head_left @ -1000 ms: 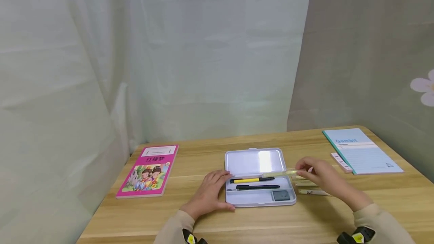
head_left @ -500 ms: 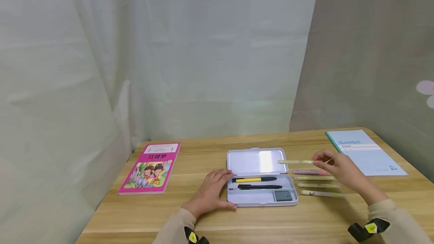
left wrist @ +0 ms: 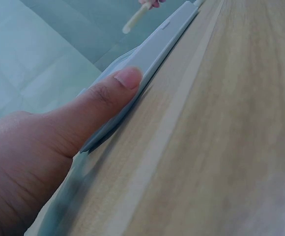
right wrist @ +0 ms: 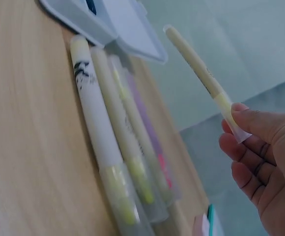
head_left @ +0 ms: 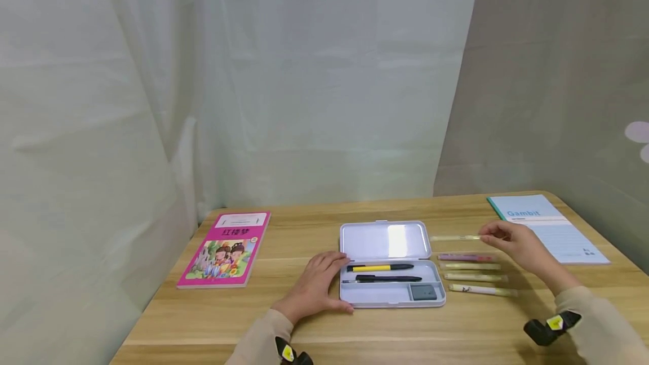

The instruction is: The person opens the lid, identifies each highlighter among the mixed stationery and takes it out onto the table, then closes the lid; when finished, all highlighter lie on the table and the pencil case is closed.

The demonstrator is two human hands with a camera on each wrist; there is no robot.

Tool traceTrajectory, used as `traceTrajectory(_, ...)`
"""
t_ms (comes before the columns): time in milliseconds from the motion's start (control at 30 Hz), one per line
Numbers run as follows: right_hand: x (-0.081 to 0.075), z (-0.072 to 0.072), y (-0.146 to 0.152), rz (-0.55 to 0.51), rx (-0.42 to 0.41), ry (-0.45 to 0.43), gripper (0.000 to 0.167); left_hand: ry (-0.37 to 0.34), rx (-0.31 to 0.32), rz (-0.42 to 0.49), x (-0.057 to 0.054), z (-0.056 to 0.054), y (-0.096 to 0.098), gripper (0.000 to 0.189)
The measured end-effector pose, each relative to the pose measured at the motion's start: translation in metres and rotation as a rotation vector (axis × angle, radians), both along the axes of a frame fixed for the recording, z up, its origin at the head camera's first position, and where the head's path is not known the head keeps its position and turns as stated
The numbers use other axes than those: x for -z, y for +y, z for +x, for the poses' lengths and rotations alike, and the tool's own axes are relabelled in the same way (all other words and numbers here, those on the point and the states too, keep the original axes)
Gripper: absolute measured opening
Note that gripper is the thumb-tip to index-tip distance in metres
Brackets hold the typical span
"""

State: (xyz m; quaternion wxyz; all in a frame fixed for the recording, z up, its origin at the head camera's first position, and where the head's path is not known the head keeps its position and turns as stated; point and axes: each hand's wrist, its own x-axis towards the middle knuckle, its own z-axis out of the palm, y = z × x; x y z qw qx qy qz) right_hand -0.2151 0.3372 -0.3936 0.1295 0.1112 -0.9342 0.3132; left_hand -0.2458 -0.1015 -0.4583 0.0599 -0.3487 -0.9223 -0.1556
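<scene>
The white pencil case (head_left: pixel 375 295) lies with its lid back, and a yellow-and-black pen (head_left: pixel 377 268), a black pen (head_left: pixel 387 279) and a grey eraser (head_left: pixel 423 292) are inside. My left hand (head_left: pixel 316 286) holds the case at its left end, the thumb along the front wall in the left wrist view. Between thumb and fingers, my right hand (head_left: pixel 514 244) pinches a pale yellow highlighter (right wrist: pixel 194 61) by its clear-capped end, raised above the table. Below it several more highlighters lie in a row, among them a white-barrelled one (right wrist: pixel 94 108) and a purple-pink one (head_left: pixel 463 257).
A pink picture-cover book (head_left: pixel 223 249) lies at the table's left. At the back right is a light blue notebook (head_left: pixel 552 230), with a small pinkish block (right wrist: pixel 200 225) by its edge in the right wrist view. Pale curtains (head_left: pixel 329 83) hang behind the wooden table (head_left: pixel 395 337).
My right hand has moved right and slightly back with the highlighter, away from the pencil case, uncovering the row of highlighters. My left hand stays at the case.
</scene>
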Motion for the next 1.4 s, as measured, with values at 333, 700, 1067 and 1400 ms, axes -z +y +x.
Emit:
traceTrajectory(333,0.021,-0.008,0.012,-0.073,0.055,-0.089,0.022,-0.004,0.006,-0.004,-0.002,0.000,0.000,0.097)
traceTrajectory(700,0.036,-0.013,0.019,-0.062,0.078,-0.124,0.022,0.005,0.015,-0.007,-0.001,0.002,0.000,0.098)
traceTrajectory(1067,0.041,-0.018,0.022,-0.049,0.045,-0.126,0.020,-0.006,-0.003,-0.019,-0.001,0.002,0.001,0.098)
traceTrajectory(1400,0.039,-0.022,0.022,-0.010,0.021,-0.167,0.016,-0.015,-0.011,-0.025,-0.003,0.002,0.000,0.098)
